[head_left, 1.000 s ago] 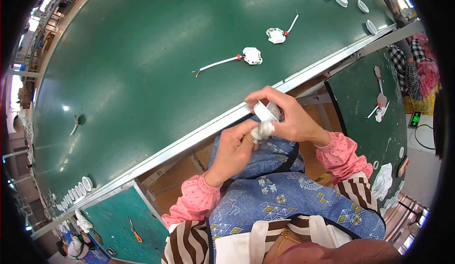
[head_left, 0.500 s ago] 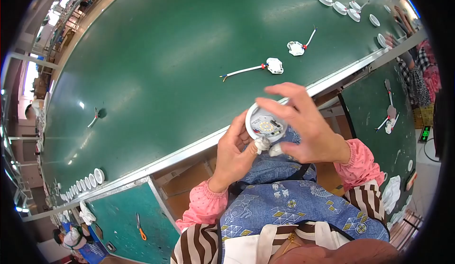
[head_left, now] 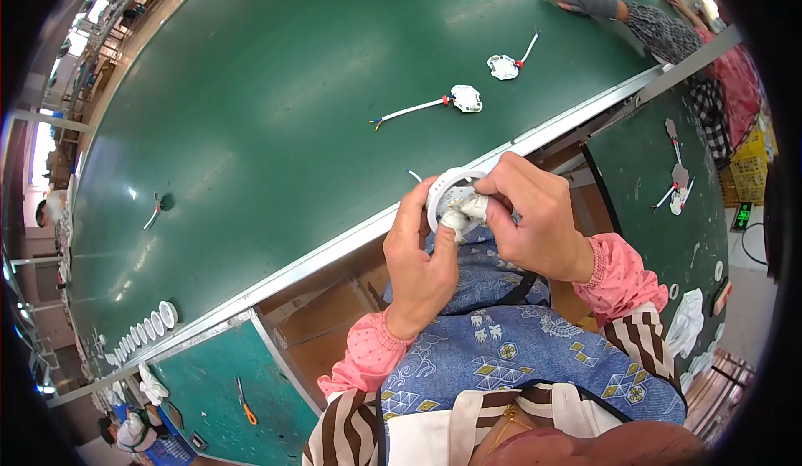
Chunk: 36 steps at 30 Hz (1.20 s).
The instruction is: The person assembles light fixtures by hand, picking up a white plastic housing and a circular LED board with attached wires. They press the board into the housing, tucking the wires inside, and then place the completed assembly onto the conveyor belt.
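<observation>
A white round lamp housing [head_left: 436, 196] with an LED board [head_left: 456, 192] inside is held over the table's near edge. My left hand [head_left: 420, 261] is closed round its left side, thumb on the rim. On its right side my right hand [head_left: 535, 219] grips the rim, fingers curled and thumb pressed in over the board. White wraps cover both thumb tips and hide part of the board. Behind the housing a short piece of white cable [head_left: 413, 175] sticks out. Beyond lie two loose LED boards, a nearer one [head_left: 466, 99] and a farther one [head_left: 503, 67], each with a white cable.
At the upper right a co-worker's grey-gloved hand [head_left: 589, 0] touches white lamps on the green table [head_left: 276, 132]. White rings [head_left: 168, 314] stand in a row at the left. Orange-handled scissors [head_left: 250, 414] lie lower left. More boards [head_left: 677, 201] and a white cloth [head_left: 687, 324] are at the right.
My right hand's raised, spread fingers have come down and closed on the housing, thumb now over the board. A co-worker's gloved hand has reached in to the lamps. The view has shifted slightly.
</observation>
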Motion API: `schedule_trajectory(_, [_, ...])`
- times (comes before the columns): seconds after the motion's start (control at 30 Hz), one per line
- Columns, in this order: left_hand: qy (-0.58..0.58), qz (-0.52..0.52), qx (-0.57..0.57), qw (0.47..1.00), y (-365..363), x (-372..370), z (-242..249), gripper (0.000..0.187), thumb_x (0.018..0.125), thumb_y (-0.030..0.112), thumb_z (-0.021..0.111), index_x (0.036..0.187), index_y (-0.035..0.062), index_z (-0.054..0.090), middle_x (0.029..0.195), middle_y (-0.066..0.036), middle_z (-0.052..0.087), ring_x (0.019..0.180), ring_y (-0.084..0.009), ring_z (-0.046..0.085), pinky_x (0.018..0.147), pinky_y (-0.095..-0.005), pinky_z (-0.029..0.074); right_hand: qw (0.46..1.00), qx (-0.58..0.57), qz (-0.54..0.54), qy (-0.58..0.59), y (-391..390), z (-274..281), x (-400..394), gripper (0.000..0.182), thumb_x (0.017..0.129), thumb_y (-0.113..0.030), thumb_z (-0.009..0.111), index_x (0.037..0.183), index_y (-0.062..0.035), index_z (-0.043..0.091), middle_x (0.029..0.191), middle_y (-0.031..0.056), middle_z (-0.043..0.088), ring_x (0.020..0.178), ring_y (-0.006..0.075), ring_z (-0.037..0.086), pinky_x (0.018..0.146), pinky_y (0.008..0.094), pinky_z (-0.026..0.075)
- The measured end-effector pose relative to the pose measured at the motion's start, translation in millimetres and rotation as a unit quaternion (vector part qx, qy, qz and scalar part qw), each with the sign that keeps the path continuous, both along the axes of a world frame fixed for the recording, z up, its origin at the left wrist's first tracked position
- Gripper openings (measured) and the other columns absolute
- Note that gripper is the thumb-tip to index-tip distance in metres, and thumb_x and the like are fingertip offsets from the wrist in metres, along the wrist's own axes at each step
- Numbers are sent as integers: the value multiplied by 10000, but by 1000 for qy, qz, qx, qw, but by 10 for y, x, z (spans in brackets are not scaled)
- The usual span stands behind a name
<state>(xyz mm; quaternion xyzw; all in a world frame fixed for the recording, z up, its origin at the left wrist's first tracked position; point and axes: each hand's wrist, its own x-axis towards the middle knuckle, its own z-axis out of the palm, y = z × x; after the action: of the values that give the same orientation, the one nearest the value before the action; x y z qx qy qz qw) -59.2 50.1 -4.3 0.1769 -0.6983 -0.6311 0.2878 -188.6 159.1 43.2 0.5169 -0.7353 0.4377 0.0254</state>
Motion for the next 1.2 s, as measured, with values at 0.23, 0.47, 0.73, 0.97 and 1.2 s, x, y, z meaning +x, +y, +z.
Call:
schedule_trajectory(0.23, [56,-21,167,984,-49,-80,-168,363,947,-49,579,1306,-67,528,1184,-113,636,1084,-157,627,944,-292,507,996,-44,-47,-63,-49,-64,8,262,722,72,702,948,-12,600,850,123,554,664,273,632,552,357,496])
schedule_trajectory(0.47, [63,-38,154,985,-74,-114,-146,336,919,-78,582,1254,-70,573,1142,-88,641,1036,-135,622,914,-272,505,991,27,25,-132,-3,-18,-28,319,811,34,629,1128,3,636,936,141,608,760,315,647,654,396,508])
schedule_trajectory(0.73, [-27,-101,39,994,-278,-244,-64,364,891,-64,602,1252,-19,609,1088,-93,651,949,-120,609,794,-267,518,989,2,-3,-150,-20,-24,-57,272,824,48,589,1090,13,640,947,149,633,781,313,655,672,391,508])
schedule_trajectory(0.97, [7,47,-119,992,-124,-259,321,494,836,-12,645,1325,-4,573,1155,-137,561,907,-208,600,689,-290,541,951,-132,-46,-277,-141,-217,-7,218,876,48,587,1092,38,617,959,118,667,785,165,677,646,299,530])
schedule_trajectory(1.2, [98,39,0,994,-89,-207,-10,372,928,-15,610,1299,-33,587,1120,-107,650,979,-160,628,813,-273,519,953,-139,-13,-267,-153,-196,148,190,870,15,618,1059,28,605,929,114,672,771,162,673,639,292,533])
